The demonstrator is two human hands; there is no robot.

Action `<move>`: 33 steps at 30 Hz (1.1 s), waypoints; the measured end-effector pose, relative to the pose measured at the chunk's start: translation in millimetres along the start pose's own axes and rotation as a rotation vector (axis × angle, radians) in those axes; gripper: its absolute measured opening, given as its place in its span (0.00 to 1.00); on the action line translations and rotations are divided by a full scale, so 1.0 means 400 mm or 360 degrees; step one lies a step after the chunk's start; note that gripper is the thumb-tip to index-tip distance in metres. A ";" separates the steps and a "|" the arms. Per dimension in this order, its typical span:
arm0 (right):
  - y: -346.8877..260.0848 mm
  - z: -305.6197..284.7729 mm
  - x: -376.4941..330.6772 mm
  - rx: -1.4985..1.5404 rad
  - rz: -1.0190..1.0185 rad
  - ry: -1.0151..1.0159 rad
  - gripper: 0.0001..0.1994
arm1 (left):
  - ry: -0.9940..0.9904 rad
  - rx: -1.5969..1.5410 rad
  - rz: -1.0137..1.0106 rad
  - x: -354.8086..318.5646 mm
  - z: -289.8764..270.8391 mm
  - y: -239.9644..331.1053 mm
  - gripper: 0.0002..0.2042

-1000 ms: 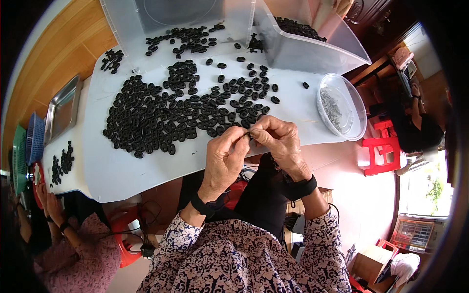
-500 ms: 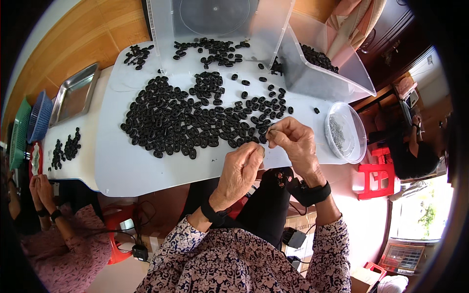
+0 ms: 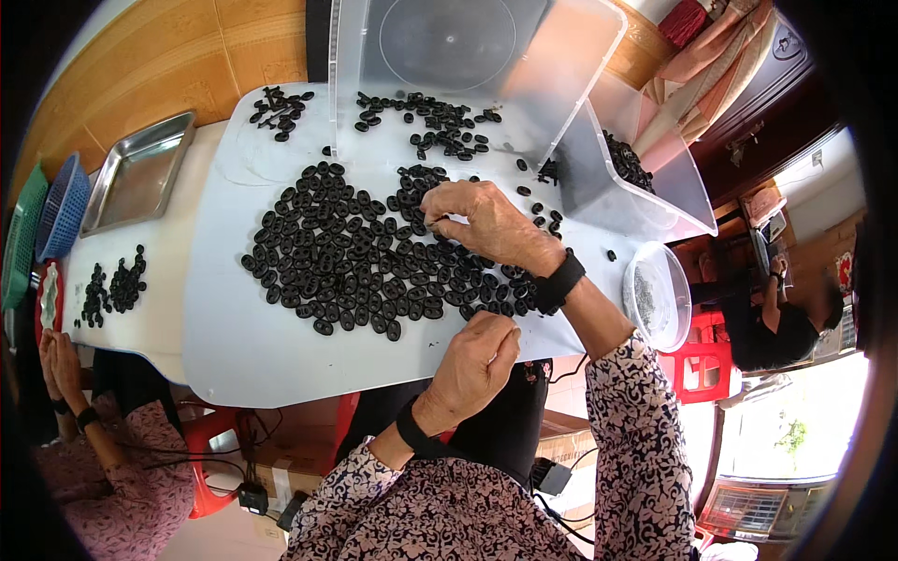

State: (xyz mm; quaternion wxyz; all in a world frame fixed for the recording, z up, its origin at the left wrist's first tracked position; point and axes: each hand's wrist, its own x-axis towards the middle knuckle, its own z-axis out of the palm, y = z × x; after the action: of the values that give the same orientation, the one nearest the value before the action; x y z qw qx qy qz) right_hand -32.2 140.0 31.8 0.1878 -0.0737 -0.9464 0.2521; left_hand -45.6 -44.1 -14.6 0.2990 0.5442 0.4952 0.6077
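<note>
Steel tray [image 3: 138,173]: far left on the white tabletop [image 3: 224,327], unfilled. Blue basket [image 3: 62,208] and green basket [image 3: 21,234]: left of the tray, at the tabletop's edge. Clear plastic bin [image 3: 645,187]: far right, tipped. Clear lid [image 3: 468,65]: far centre. Round clear bowl [image 3: 657,294]: right edge. Red stool [image 3: 697,360]: right, beneath the tabletop. Second person in a patterned sleeve [image 3: 112,467]: near left.

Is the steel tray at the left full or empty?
Empty. The steel tray shows only bare metal inside; the black parts lie on the table beside it.
</note>
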 end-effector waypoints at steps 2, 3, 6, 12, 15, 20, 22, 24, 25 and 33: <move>0.007 -0.011 -0.001 0.0013 -0.0012 -0.0003 0.05 | 0.0011 0.0046 0.0020 -0.001 -0.005 0.004 0.04; 0.011 -0.029 -0.006 0.0009 0.0125 0.0011 0.05 | 0.0011 0.0042 0.0013 -0.002 -0.006 0.003 0.04; 0.004 -0.058 -0.021 0.0089 0.0347 0.0162 0.05 | -0.0003 0.0039 0.0095 0.003 0.005 -0.001 0.04; 0.007 -0.051 -0.073 0.0073 0.0541 -0.0044 0.06 | -0.0006 0.0042 0.0034 0.003 0.005 0.003 0.03; -0.008 -0.067 -0.087 0.0060 0.0661 0.0077 0.06 | -0.0006 0.0054 0.0027 0.004 0.005 0.009 0.03; -0.011 -0.054 -0.143 0.0085 0.0505 0.0049 0.05 | 0.0011 0.0059 -0.0014 0.002 0.006 0.009 0.02; -0.012 -0.061 -0.164 0.0058 0.0504 0.0052 0.05 | 0.0006 0.0078 0.0007 0.005 0.008 0.010 0.02; -0.010 -0.065 -0.175 -0.0189 0.0415 0.0130 0.06 | 0.0000 0.0097 0.0031 0.005 0.009 0.014 0.02; -0.016 -0.064 -0.169 -0.0185 0.0416 0.0135 0.06 | -0.0002 0.0101 0.0021 0.005 0.007 0.015 0.02; 0.019 -0.008 -0.048 -0.0044 0.0170 0.0198 0.04 | 0.0023 0.0077 0.0037 0.004 0.019 0.011 0.02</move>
State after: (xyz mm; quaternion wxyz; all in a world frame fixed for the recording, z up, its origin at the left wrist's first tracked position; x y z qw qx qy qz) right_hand -13.1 143.5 24.2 0.2314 -0.1423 -0.9310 0.2438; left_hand -38.0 -41.9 -10.7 0.2752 0.5526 0.5054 0.6029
